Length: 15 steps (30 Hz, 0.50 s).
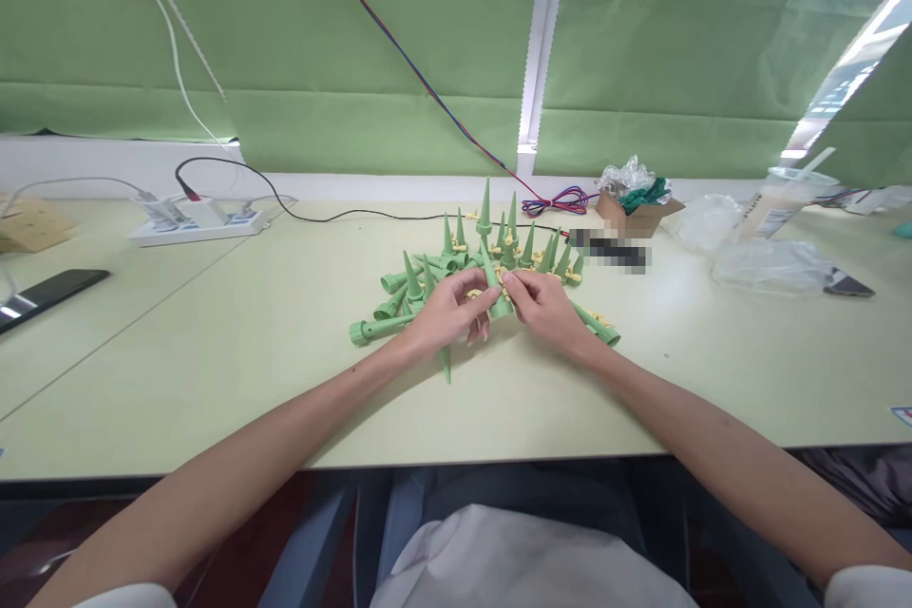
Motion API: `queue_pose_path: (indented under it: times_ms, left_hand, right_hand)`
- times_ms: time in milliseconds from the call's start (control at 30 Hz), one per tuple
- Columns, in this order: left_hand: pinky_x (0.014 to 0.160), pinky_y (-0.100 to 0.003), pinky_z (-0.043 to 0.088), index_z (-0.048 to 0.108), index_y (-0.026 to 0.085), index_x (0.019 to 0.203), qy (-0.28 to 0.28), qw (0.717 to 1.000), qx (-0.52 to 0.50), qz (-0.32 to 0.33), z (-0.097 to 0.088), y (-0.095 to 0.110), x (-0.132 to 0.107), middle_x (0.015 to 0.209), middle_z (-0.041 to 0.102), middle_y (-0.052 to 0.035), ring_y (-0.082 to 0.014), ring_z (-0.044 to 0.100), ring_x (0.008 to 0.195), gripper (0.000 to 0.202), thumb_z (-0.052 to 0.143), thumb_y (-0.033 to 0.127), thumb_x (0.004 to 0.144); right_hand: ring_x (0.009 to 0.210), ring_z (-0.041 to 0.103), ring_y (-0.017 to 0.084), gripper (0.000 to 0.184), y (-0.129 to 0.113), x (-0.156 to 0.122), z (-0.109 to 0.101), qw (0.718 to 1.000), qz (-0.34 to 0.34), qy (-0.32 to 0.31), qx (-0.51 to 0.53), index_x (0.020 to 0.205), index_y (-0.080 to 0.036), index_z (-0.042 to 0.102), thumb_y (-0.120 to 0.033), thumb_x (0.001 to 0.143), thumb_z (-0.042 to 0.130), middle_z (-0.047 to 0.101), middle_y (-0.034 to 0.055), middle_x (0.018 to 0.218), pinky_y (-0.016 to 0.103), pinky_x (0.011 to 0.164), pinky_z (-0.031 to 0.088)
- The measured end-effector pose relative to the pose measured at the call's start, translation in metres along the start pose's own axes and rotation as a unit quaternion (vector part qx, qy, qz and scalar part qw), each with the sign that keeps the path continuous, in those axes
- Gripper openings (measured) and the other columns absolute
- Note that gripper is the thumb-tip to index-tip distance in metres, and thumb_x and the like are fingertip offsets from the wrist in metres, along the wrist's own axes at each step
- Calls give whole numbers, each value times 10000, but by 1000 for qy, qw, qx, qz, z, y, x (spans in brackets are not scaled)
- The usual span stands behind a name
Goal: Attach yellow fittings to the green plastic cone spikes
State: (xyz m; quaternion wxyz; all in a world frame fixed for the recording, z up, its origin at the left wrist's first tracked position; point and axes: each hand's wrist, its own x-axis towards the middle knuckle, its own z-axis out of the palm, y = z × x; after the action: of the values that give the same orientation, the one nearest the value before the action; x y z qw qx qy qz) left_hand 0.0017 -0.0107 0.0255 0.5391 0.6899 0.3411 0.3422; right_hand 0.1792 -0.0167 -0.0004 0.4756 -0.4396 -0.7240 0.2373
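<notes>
Holding one green spike (pixel 491 272) above the worktop (pixel 214 351), over the front of the heap, about midway between left and right edges and nearer the far edge than the near one. Left hand (pixel 450 312): grip closed about the spike's lower body, thumb across its front. Right hand (pixel 547 306): grip pinched tight at the spike's right side, seemingly on a small yellow fitting, mostly hidden by the fingers. Whether that fitting is seated, cannot tell. Progress, by judgement: part-way. Standing spikes (pixel 485 209) crowd the far side of the heap, several with yellow fittings (pixel 574 277) showing at their bases; those look done. Others lie on their sides toward the worktop's left edge, among them a capped piece (pixel 381 328) with no yellow visible; likely left to do. One more points its tip (pixel 446 367) at the near edge. Heap overlaps; no sure count. Writing: cup (pixel 776 201) toward the far right corner bears dark lettering and a pale label, both too small to read. Sticker (pixel 903 415) at the right edge, near corner, cut off by the view; illegible. Dark object (pixel 609 249) right of the heap is pixelated. No brand readable on the spikes.
</notes>
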Motion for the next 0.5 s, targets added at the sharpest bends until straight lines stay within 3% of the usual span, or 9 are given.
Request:
queue_pose_path:
  times_ms: [200,333,500]
  left_hand:
    - [416,-233,393,475,203,881,39,993,94,56,1,-7,0,537,517,57,-121,543,446,311,606,484,908]
    - [458,-232,377,467,209,991,73,972,190,118,3,-12,-2,517,524,68,-113,506,439,193,553,374,940]
    - [483,-230,346,469,200,1062,74,951,258,156,6,-11,-6,537,505,74,-109,507,454,152,505,304,958]
  right_hand:
    - [545,312,121,470,-1,1,0,1000,-1,1,-5,602,-217,318,-443,997,435,325,-41,529,304,562,260]
    - [541,322,121,467,-1,2,0,1000,9,-1,-2,589,-214,328,-419,997,426,342,-37,522,305,561,256]
    - [534,319,118,469,0,2,0,1000,24,-7,8,584,-211,339,-412,1000,424,344,-36,520,302,553,252]
